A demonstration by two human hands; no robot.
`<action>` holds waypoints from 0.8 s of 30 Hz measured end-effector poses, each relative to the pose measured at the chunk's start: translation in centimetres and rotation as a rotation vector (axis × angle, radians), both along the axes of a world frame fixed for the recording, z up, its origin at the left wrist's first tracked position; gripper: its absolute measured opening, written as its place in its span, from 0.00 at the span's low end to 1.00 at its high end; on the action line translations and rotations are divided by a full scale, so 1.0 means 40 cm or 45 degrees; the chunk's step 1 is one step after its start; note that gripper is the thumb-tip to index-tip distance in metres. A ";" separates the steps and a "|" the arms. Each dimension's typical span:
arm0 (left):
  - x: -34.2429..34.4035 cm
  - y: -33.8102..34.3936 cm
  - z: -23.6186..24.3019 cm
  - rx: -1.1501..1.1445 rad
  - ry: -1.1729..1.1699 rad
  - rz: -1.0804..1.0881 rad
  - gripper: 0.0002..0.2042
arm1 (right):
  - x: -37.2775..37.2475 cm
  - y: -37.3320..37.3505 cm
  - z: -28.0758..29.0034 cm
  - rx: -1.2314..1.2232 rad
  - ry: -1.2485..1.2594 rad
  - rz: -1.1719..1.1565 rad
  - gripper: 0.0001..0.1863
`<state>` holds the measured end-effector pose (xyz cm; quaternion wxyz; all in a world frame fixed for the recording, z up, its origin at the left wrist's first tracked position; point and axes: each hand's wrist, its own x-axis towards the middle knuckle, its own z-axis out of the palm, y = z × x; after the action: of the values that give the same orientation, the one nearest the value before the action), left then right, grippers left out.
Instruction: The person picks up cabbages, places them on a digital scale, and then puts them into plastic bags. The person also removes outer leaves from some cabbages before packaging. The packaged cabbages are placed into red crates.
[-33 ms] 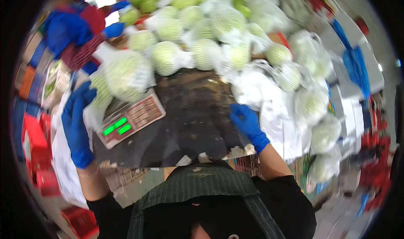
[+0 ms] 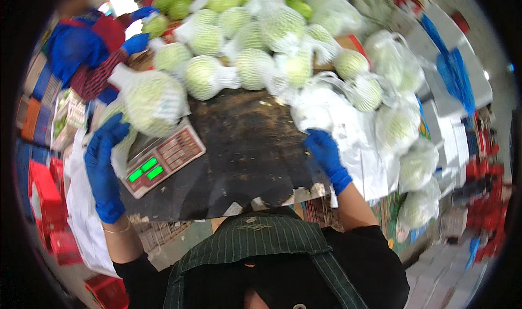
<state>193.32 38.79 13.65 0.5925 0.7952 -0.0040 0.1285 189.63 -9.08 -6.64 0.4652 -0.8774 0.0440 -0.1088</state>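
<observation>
Produce (image 2: 155, 100), round, pale green and netted, is sitting on a digital scale (image 2: 182, 148) at the worktop's (image 2: 239, 140) left edge, the display (image 2: 155, 172) glowing green. The left hand (image 2: 104, 157) is reaching up beside it, fingers bent near a second netted round (image 2: 115, 108); whether they are gripping cannot be told. The right hand (image 2: 326, 154), loosely open with nothing seen in its grasp, is hanging near the front right corner, just beside white plastic bags (image 2: 321, 110). Netted rounds (image 2: 204, 80) are already lining the far side, and bagged rounds (image 2: 397, 129) the right edge. Bare green rounds (image 2: 223, 2) are heaping the far edge, apparently leaving many unwrapped, while a co-worker (image 2: 76, 48) is handling one.
</observation>
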 end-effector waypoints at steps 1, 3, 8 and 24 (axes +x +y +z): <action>0.000 -0.067 -0.019 -0.122 0.029 -0.192 0.16 | -0.011 -0.094 -0.007 0.114 0.020 -0.201 0.18; 0.029 -0.191 -0.052 -0.004 0.234 -0.434 0.14 | -0.056 -0.268 -0.014 -0.092 -0.033 -0.400 0.21; 0.044 -0.554 -0.169 -0.267 0.489 -1.074 0.13 | -0.157 -0.420 -0.130 -0.278 0.300 -0.493 0.20; 0.031 -1.295 -0.586 -0.142 0.517 -0.780 0.17 | -0.130 -0.459 -0.071 -0.289 -0.258 -0.157 0.08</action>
<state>194.57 -13.03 -9.80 0.6347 0.7329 -0.1171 -0.2150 184.43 -27.44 -9.50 0.3576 -0.9044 0.0379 -0.2294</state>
